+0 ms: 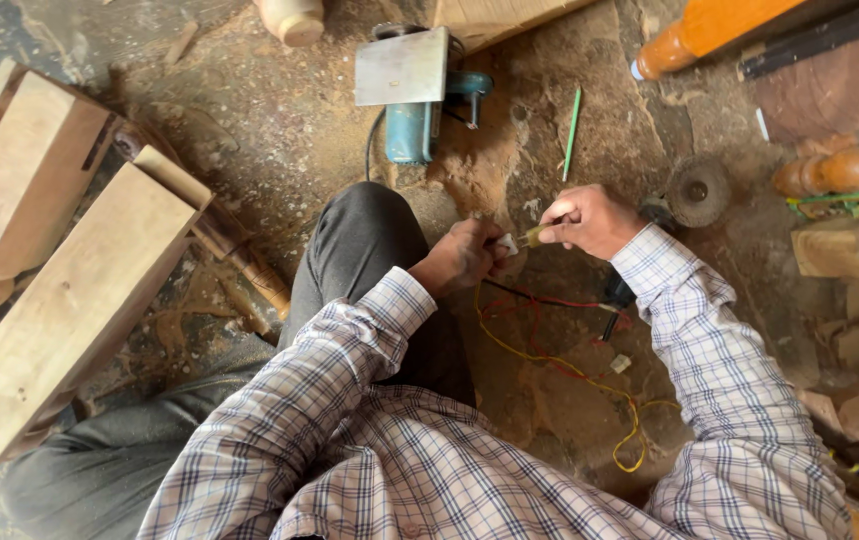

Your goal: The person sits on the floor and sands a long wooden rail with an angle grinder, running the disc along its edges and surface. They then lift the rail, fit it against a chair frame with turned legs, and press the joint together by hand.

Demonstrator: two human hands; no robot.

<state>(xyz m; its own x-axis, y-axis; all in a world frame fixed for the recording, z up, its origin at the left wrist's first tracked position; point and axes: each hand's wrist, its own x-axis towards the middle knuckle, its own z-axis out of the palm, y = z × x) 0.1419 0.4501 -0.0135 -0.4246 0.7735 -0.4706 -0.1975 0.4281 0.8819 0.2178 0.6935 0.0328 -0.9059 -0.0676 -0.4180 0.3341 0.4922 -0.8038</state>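
My left hand [462, 257] pinches a small white connector [508, 243] at chest height over a dusty floor. My right hand [590, 218] grips a small screwdriver with a yellowish handle [533, 236], its tip touching the connector. Red, yellow and black wires [550, 335] hang from the connector down to the floor, where another small white block [620, 364] lies. Both arms wear checked sleeves. My bent knee in dark trousers [365, 250] is just left of the hands.
A blue electric planer [412, 90] lies ahead on sawdust. A green pencil [572, 132] lies to its right, and a round grinding disc [697, 190] sits by my right hand. Wooden beams [60, 290] lie at left; turned wooden legs [840, 170] and offcut blocks [850, 250] crowd the right.
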